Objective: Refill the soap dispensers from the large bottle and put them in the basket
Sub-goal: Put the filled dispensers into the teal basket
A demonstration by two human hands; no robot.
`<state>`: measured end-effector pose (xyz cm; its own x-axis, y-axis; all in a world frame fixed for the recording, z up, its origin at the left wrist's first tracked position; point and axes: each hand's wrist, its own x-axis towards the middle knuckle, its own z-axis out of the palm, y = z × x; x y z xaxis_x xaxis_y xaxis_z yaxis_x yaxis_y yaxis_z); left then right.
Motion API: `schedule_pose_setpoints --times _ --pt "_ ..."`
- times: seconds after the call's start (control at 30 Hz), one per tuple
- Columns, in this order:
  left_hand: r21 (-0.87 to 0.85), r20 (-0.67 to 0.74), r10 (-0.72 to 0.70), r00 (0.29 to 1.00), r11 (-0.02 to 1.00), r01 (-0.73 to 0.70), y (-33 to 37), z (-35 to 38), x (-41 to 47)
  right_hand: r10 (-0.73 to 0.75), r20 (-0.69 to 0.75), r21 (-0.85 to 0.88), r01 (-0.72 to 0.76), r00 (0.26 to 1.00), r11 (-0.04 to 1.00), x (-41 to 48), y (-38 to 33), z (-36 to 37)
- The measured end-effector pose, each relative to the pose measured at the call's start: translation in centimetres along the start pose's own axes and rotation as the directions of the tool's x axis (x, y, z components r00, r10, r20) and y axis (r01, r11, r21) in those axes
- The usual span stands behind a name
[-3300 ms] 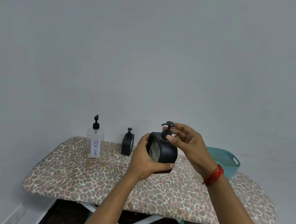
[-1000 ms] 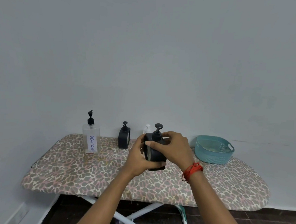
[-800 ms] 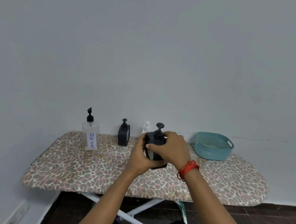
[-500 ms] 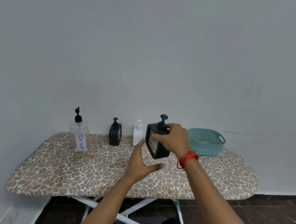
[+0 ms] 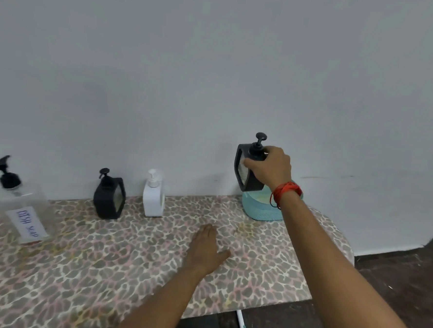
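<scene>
Two hands held the black soap dispenser [image 5: 249, 183] a moment ago, but now only one does. The right hand [image 5: 268, 167] grips it from the top, with the fingers curled round its neck and shoulder. It has carried the dispenser away from the middle of the ironing board [image 5: 102, 271] to the far right. The dispenser now hangs with its bottom right at the mouth of the basket [image 5: 260, 212], a little tilted. I cannot tell if it touches the basket yet. The left hand [image 5: 206, 252] has let go. It is flat and open, with straight fingers, low over the board, and it holds nothing.

The dispenser is dark and boxy with rounded corners, a see-through window on its side and a round black pump on top. The basket is blue-green plastic with a ribbed wall. The board has a soft cloth cover with brown and pink spots like a leopard. A red string [image 5: 286, 192] is wound round the right wrist.

At the back of the board stand a second black dispenser [image 5: 109, 198] of the same shape and, just beside it, a small square white dispenser [image 5: 153, 198]. Far left stands the big bottle [image 5: 22, 212], clear plastic with a black pump. Its white label [image 5: 26, 223] says "DISH SOAP" in blue hand-written letters. It looks blurry.
</scene>
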<state>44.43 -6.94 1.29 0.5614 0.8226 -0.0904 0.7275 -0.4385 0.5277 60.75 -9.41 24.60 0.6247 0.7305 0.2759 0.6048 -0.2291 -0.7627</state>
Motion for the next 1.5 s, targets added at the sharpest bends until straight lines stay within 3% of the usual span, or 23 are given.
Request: schedule_pose_setpoints --times 0.13,0.27,0.53,0.83,1.27,1.37,1.43,1.5 --pt "0.092 -0.104 0.041 0.994 0.995 -0.032 -1.0 1.7 0.7 0.048 -0.024 -0.01 -0.048 0.999 0.999 3.2 4.6 1.2" --pt "0.119 -0.117 0.055 0.992 0.992 -0.041 -1.3 2.1 0.9 0.105 -0.025 -0.029 -0.105 0.994 0.994 5.1 8.8 2.3" --pt "0.12 -0.132 0.04 0.99 0.992 -0.024 -1.4 2.3 1.2 0.16 0.124 -0.074 -0.151 0.979 0.986 5.4 14.4 5.8" --pt "0.124 -0.155 0.053 0.986 0.992 -0.034 -1.6 2.6 1.2 0.119 0.195 -0.232 -0.072 0.973 0.97 5.9 16.2 8.3" --pt "0.113 -0.138 0.057 0.989 0.993 -0.041 -1.8 2.3 0.8 0.218 0.425 -0.332 -0.072 0.879 0.941 6.9 15.3 6.8" --pt "0.129 -0.124 0.076 0.989 0.99 -0.06 -2.1 1.9 0.3 0.269 0.335 -0.301 -0.168 0.903 0.939 5.7 14.3 6.1" --pt "0.154 -0.103 0.085 0.991 0.986 -0.069 -2.7 1.3 -0.2 0.259 0.101 -0.191 -0.236 0.961 0.953 3.8 13.1 5.6" --pt "0.158 -0.085 0.073 0.994 0.986 -0.059 -3.6 0.6 -0.7 0.148 -0.125 -0.085 -0.159 0.981 0.984 1.1 11.3 5.8"
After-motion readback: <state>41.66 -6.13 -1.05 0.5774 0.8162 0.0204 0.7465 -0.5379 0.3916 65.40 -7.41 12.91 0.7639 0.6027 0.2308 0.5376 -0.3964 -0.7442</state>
